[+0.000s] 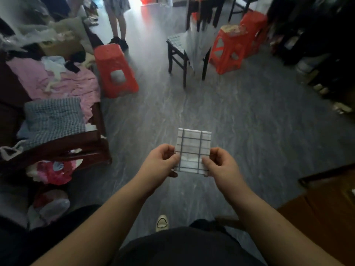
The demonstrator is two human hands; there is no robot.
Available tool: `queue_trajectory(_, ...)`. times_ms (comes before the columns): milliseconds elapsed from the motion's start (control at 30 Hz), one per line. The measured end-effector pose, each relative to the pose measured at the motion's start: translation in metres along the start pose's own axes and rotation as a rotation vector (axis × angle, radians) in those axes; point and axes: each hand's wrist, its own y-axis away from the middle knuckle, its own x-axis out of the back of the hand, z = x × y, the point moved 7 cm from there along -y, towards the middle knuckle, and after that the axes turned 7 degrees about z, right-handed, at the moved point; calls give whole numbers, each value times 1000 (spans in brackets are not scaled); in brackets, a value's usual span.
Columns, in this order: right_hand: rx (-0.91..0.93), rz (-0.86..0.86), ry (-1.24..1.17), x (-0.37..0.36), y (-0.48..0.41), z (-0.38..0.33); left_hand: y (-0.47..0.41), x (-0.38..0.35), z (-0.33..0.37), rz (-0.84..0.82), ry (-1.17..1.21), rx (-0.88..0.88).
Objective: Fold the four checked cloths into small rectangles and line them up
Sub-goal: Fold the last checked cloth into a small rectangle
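A white cloth with grey checks (193,145), folded to a small rectangle, is held up in front of me above the floor. My left hand (160,163) pinches its lower left edge and my right hand (221,164) pinches its lower right edge. A darker grey checked cloth (53,118) lies spread on the wooden bench at the left. Another checked cloth (175,42) lies on the seat of the dark chair ahead.
A wooden bench (67,144) piled with pink and white clothes runs along the left. Red plastic stools (115,72) (230,48) and a dark chair (184,60) with a pale sheet stand ahead. A person's legs (118,25) are at the back. A brown box (326,204) sits at right.
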Motion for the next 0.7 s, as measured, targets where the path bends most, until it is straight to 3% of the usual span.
queue_trajectory(200, -45, 240, -83, 73, -74, -2, -87, -92, 51, -229, -118, -22)
queue_trajectory(433, -88, 449, -184, 194, -165, 15, -185, -256, 102, -439, -290, -88)
queue_trajectory(700, -207, 771, -210, 336, -173, 45, -200, -446, 128, -762, -512, -136)
